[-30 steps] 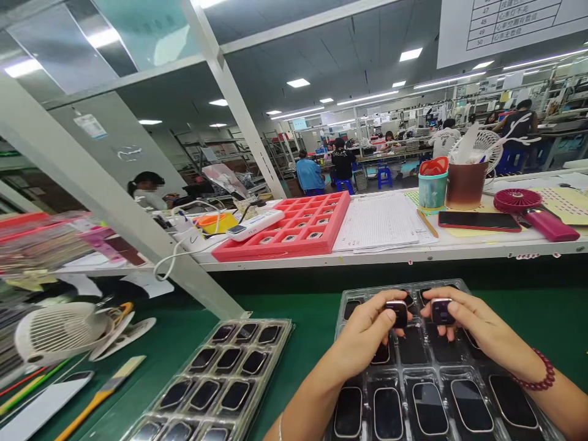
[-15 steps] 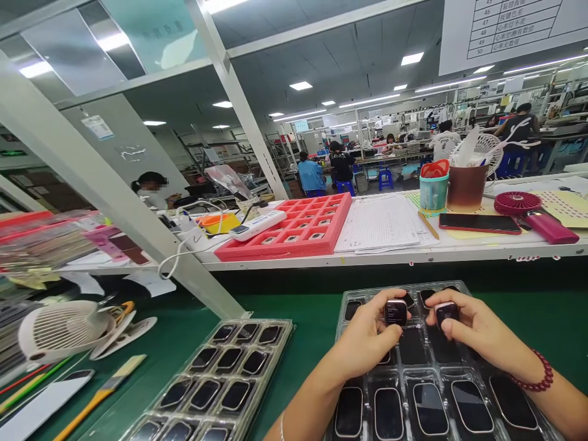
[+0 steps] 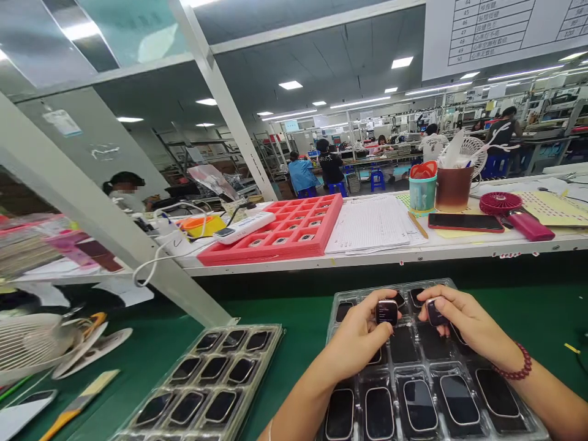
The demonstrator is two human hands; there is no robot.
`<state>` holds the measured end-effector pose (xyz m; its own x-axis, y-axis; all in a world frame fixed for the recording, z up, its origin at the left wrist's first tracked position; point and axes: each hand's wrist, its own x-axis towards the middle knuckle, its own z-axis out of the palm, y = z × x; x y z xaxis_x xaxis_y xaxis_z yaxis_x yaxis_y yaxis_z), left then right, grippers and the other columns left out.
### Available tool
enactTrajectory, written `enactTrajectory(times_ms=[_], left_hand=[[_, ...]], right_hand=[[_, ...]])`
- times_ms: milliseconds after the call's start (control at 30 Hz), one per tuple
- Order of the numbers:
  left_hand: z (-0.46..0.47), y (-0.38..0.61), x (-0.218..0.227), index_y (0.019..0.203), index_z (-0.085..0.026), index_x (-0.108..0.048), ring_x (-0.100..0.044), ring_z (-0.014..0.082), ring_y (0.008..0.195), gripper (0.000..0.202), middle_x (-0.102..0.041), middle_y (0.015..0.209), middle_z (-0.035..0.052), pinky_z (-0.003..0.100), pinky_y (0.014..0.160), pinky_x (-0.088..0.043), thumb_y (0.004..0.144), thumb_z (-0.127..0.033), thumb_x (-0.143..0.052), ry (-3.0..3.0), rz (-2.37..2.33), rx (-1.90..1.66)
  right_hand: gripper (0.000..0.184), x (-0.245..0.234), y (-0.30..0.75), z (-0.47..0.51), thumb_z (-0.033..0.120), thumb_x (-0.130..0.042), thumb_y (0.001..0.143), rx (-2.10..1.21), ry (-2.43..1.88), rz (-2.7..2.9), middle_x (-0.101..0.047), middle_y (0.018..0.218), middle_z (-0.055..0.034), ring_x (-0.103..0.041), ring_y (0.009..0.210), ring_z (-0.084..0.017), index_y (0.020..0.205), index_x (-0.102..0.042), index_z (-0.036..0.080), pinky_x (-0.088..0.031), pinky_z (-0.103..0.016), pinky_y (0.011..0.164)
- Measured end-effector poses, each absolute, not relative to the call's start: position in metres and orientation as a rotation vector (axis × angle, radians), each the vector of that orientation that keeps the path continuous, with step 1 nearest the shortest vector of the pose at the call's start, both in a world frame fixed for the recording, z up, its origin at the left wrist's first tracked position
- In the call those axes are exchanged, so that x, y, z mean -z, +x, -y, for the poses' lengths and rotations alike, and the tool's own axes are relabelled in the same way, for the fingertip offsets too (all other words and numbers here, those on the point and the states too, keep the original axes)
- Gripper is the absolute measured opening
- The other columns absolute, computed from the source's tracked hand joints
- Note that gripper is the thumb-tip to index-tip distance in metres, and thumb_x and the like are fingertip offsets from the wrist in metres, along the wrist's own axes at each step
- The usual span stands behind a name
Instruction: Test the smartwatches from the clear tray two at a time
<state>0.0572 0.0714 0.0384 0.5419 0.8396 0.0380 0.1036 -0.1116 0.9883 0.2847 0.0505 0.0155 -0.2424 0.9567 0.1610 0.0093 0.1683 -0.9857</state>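
Note:
My left hand [image 3: 357, 335] pinches a small dark smartwatch body [image 3: 386, 312] between thumb and fingers. Just to its right, my right hand [image 3: 462, 321] grips a second watch body [image 3: 435, 312], partly hidden by the fingers. Both hands hover over a clear plastic tray [image 3: 533, 416] on the green mat. That tray holds several watch bodies in its near pockets, while the pockets under my hands look mostly dark and bare. A red bead bracelet [image 3: 513, 365] circles my right wrist.
A second clear tray [image 3: 271, 352] full of watch bodies lies at the lower left. A white fan [image 3: 32, 343] and a brush [image 3: 78, 404] lie further left. The raised shelf carries a red foam tray [image 3: 294, 229], papers [image 3: 374, 223], cups [image 3: 422, 187], a phone [image 3: 463, 222]. Other people work in the background.
The camera has shifted a little to the right. Both hands stayed over the tray, and the fingers turned the two watch bodies slightly.

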Motion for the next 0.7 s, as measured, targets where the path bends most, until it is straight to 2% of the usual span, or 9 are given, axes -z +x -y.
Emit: enactTrajectory(times_ms=[67,133,267,333,467,533,600,700], left_hand=[[-0.0712,0.0572,-0.0386,0.125,-0.022,-0.053,-0.062,0.0189,0.091,0.047,-0.066,0.105,0.0065,0.03,0.08,-0.05,0.079,-0.015,-0.057,1.573,-0.828,-0.756],[-0.0711,0.0573,-0.039,0.125,-0.022,-0.052,-0.061,0.019,0.092,0.047,-0.065,0.106,0.0066,0.031,0.081,-0.05,0.079,-0.015,-0.056,1.565,-0.834,-0.757],[-0.0703,0.0582,-0.0405,0.125,-0.022,-0.051,-0.06,0.0199,0.096,0.047,-0.065,0.107,0.007,0.032,0.083,-0.049,0.079,-0.016,-0.056,1.561,-0.844,-0.767],[-0.0696,0.0588,-0.0411,0.125,-0.022,-0.051,-0.06,0.0202,0.098,0.046,-0.064,0.108,0.0071,0.033,0.084,-0.049,0.079,-0.016,-0.055,1.55,-0.841,-0.766],[-0.0686,0.0585,-0.04,0.125,-0.022,-0.05,-0.059,0.0201,0.099,0.046,-0.064,0.107,0.0063,0.033,0.086,-0.048,0.08,-0.016,-0.054,1.535,-0.833,-0.761],[-0.0689,0.0578,-0.0385,0.125,-0.023,-0.051,-0.058,0.02,0.098,0.046,-0.063,0.105,0.006,0.033,0.085,-0.048,0.08,-0.016,-0.054,1.548,-0.83,-0.761],[-0.0698,0.0572,-0.0373,0.125,-0.023,-0.051,-0.059,0.0199,0.096,0.046,-0.063,0.104,0.006,0.034,0.085,-0.048,0.08,-0.016,-0.054,1.562,-0.829,-0.766],[-0.0715,0.057,-0.0367,0.125,-0.022,-0.05,-0.059,0.0201,0.095,0.046,-0.063,0.103,0.0064,0.034,0.085,-0.048,0.08,-0.015,-0.054,1.58,-0.831,-0.764]], right_hand=[[0.027,-0.0163,0.2834,-0.05,0.03,-0.058,0.088,-1.196,-1.004,1.489,-0.066,0.088,-0.0039,-0.055,0.065,-0.013,0.113,-0.059,0.021,-0.049,-0.025,0.055],[0.041,-0.0165,0.283,-0.0495,0.024,-0.062,0.083,-1.225,-0.971,1.487,-0.066,0.101,-0.0052,-0.058,0.07,-0.014,0.124,-0.054,0.024,-0.051,-0.027,0.058],[0.05,-0.0142,0.2862,-0.0518,0.031,-0.058,0.089,-1.448,-0.819,1.369,-0.057,0.129,-0.0084,-0.063,0.087,-0.017,0.138,-0.047,0.031,-0.057,-0.033,0.071],[0.05,-0.0124,0.2888,-0.0542,0.034,-0.061,0.089,-1.516,-0.769,1.304,-0.058,0.126,-0.0079,-0.064,0.087,-0.017,0.137,-0.049,0.031,-0.058,-0.031,0.071],[0.048,-0.0105,0.2922,-0.0568,0.036,-0.073,0.082,-1.561,-0.742,1.254,-0.066,0.089,-0.0021,-0.062,0.067,-0.012,0.127,-0.059,0.026,-0.055,-0.022,0.056],[0.047,-0.0107,0.2925,-0.0564,0.036,-0.073,0.083,-1.575,-0.738,1.269,-0.065,0.076,0.0006,-0.062,0.061,-0.01,0.127,-0.059,0.025,-0.055,-0.021,0.056],[0.047,-0.0118,0.2919,-0.0554,0.035,-0.071,0.085,-1.58,-0.748,1.288,-0.067,0.079,-0.001,-0.064,0.065,-0.012,0.129,-0.057,0.024,-0.056,-0.022,0.058],[0.046,-0.0141,0.2904,-0.0542,0.036,-0.067,0.087,-1.597,-0.771,1.276,-0.067,0.106,-0.0078,-0.068,0.077,-0.016,0.13,-0.057,0.025,-0.058,-0.026,0.062]])
